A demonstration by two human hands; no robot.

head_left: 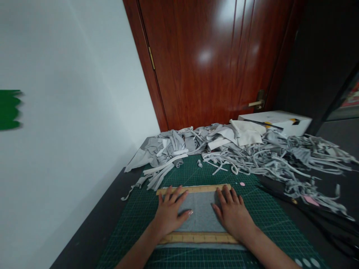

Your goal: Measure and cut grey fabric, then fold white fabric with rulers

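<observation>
A piece of grey fabric (200, 215) lies flat on a green cutting mat (134, 228). Two wooden rulers lie across it: a far ruler (193, 189) near its top edge and a near ruler (200, 237) near its bottom edge. My left hand (169, 213) rests palm down on the left part, fingers spread, fingertips on the far ruler. On the right part lies my right hand (234, 213), also flat with fingers apart and tips at the far ruler's right end. Both wrists cross the ends of the near ruler.
Heaps of grey and white fabric scraps (174, 144) and cut strips (260, 157) spread along the back and right. A white box (291, 125) stands behind them. Black scissors (314, 215) lie at the right. A white wall (70, 123) and brown door (202, 74) bound the table.
</observation>
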